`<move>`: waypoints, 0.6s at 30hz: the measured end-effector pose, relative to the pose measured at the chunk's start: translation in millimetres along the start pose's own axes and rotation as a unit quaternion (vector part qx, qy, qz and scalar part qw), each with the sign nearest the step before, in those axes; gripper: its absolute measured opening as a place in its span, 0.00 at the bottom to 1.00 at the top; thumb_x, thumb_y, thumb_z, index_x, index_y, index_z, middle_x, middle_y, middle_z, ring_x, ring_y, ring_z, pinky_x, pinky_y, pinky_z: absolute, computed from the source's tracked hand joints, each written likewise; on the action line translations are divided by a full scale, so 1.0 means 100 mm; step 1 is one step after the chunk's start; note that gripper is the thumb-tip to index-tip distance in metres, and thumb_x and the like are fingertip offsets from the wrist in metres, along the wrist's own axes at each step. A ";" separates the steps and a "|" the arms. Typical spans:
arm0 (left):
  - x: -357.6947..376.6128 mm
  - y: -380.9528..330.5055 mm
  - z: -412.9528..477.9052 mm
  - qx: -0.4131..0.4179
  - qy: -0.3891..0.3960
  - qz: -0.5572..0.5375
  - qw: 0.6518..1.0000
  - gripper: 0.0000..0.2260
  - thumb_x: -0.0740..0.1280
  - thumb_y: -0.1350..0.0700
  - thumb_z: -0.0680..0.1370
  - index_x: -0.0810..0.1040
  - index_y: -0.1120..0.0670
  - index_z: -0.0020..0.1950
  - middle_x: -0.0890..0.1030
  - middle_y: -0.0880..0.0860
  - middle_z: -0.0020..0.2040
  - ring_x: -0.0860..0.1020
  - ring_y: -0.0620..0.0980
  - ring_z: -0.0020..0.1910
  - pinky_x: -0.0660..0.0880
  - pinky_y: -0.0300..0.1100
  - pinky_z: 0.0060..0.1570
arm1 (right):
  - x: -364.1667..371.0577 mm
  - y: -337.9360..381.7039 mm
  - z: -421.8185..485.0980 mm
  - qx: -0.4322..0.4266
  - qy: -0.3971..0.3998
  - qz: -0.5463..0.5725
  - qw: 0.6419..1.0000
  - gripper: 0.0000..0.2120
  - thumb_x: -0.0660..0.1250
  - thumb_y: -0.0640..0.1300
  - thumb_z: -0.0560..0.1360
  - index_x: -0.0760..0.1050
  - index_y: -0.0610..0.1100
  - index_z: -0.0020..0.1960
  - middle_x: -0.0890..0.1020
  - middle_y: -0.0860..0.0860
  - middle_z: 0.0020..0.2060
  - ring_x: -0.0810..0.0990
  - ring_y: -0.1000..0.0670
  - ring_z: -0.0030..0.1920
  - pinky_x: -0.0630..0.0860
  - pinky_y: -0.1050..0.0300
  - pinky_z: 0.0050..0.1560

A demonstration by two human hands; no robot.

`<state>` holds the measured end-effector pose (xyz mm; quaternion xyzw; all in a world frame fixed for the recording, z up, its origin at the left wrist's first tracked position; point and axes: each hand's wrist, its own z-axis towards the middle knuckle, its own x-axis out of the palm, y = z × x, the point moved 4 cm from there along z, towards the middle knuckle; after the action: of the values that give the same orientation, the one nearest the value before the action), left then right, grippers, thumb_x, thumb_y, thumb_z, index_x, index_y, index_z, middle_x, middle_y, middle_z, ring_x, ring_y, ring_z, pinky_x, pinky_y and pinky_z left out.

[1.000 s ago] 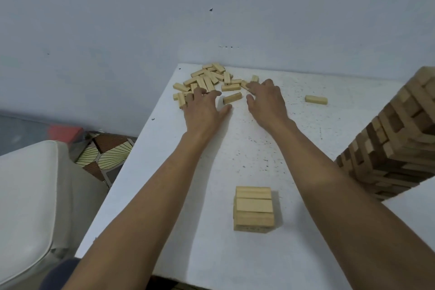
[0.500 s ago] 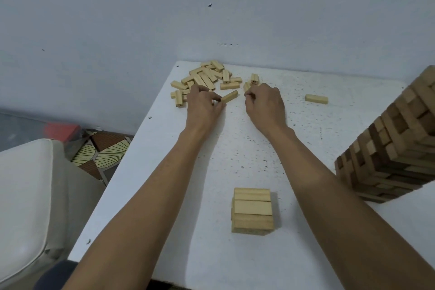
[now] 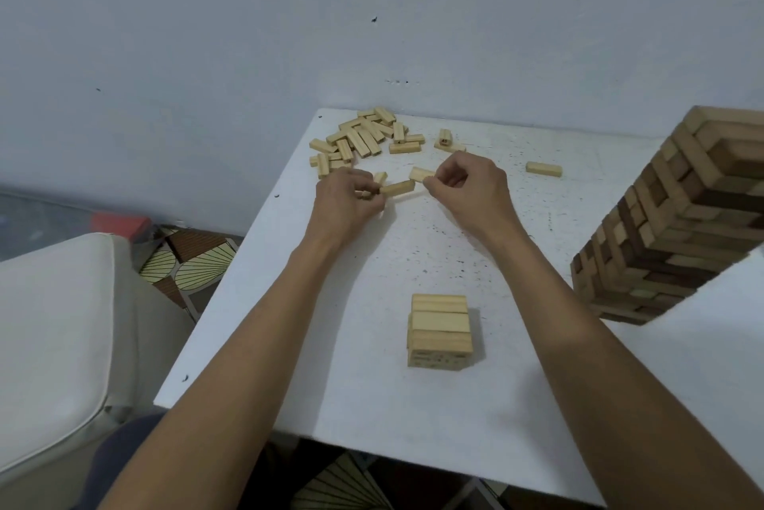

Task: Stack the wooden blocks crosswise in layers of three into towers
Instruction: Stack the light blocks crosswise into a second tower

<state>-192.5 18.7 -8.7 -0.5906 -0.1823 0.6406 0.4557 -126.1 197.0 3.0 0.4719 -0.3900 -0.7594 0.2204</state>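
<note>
Reaching out over the white table (image 3: 264, 348) with both arms. Pinching one wooden block (image 3: 397, 188) by its end in the curled left hand (image 3: 345, 201), gripping a second block (image 3: 421, 173) at the fingertips of the right hand (image 3: 475, 191), ends nearly meeting. Just beyond, lying scattered: loose pile (image 3: 364, 137). Between the forearms, standing nearer: short stack (image 3: 440, 327). At right: tall tower (image 3: 678, 228).
</note>
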 end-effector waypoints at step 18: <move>0.14 -0.07 -0.50 0.062 0.138 0.103 0.983 0.07 0.70 0.52 0.78 0.86 0.54 0.50 0.76 0.52 0.62 0.73 0.48 0.60 0.66 0.40 0.57 | -0.08 -0.08 -0.74 -0.033 0.175 -0.121 0.977 0.03 0.70 0.45 0.75 0.75 0.50 0.45 0.80 0.53 0.40 0.77 0.53 0.40 0.76 0.54 0.42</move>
<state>-142.2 18.3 -23.9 -0.6593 -0.0161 0.6066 0.4439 -56.0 179.5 -17.6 0.6335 -0.2597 -0.6988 0.2072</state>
